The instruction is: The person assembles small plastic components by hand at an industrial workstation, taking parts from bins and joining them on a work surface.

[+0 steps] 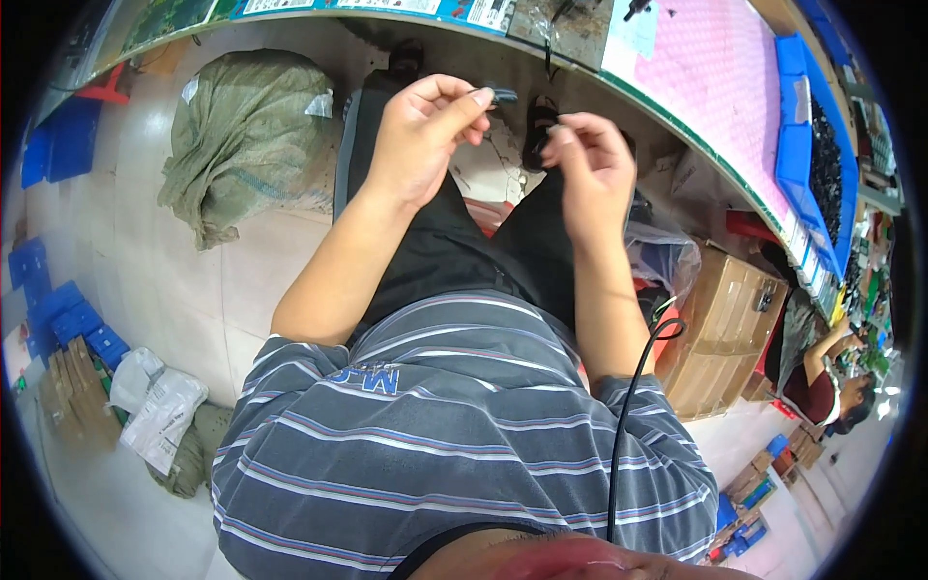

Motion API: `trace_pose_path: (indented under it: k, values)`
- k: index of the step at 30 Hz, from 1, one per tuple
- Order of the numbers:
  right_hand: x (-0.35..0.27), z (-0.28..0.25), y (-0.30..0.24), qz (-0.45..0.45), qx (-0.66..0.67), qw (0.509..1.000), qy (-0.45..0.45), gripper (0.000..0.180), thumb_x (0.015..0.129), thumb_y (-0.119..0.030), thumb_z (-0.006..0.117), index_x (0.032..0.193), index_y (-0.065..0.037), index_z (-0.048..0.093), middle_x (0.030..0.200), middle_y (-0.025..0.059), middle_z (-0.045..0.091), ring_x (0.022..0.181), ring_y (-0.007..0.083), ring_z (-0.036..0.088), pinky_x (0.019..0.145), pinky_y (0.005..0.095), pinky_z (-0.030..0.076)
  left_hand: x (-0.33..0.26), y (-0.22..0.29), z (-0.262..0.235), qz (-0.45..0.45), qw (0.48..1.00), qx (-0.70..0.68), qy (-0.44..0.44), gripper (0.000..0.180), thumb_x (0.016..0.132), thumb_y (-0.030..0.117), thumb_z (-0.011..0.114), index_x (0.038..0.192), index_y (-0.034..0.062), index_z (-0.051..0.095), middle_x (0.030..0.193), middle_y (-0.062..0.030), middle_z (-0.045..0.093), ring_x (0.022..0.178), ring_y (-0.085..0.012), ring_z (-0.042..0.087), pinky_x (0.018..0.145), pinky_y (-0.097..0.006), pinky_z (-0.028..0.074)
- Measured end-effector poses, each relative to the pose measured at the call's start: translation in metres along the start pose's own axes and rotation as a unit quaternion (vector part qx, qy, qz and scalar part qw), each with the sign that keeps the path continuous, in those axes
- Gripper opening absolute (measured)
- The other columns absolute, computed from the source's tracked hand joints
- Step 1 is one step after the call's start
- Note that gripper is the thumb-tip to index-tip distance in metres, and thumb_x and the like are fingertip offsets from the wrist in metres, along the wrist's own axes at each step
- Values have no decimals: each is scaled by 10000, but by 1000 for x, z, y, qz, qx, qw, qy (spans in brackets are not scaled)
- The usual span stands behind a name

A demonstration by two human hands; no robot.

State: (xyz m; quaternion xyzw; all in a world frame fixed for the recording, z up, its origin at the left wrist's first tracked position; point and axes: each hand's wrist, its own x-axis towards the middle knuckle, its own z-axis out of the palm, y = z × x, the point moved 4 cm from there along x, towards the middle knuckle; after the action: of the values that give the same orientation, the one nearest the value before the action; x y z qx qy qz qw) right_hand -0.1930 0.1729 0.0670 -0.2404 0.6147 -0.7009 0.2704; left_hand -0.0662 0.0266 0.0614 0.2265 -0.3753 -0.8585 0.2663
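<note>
My left hand (421, 135) is raised over my lap, thumb and forefinger pinching a small dark piece with a greyish end (504, 97). Its exact kind is too small to tell. To the right of it, my right hand (594, 166) hangs apart with the fingers curled in toward the thumb. Whatever lies between those fingertips, if anything, I cannot make out. Both hands are just short of the workbench edge (667, 101), above my dark trousers and the floor.
On the bench, a blue bin (795, 111) of small black parts stands at the right, beside a pink mat (710, 82). A green woven sack (249, 126) lies on the floor at left. A cardboard box (730, 329) sits at right; farther off is another person (817, 387).
</note>
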Motion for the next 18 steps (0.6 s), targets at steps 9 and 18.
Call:
trace_pose_path:
  k: [9, 18]
  values:
    - [-7, 20, -14, 25, 42, 998, -38, 124, 959, -11, 623, 1074, 37, 624, 934, 50, 641, 813, 95, 644, 743, 242, 550, -23, -22, 21, 1, 983, 176, -57, 223, 937, 35, 683, 1148, -34, 663, 915, -78, 722, 788, -101, 673, 720, -226, 548]
    - [-11, 24, -29, -54, -81, 993, -69, 121, 943, -18, 656, 1055, 29, 660, 905, 44, 644, 807, 83, 637, 711, 218, 518, -34, -9, 28, 144, 898, 404, -97, 152, 975, 108, 649, 1063, -15, 649, 860, -24, 666, 758, -121, 656, 704, -249, 529]
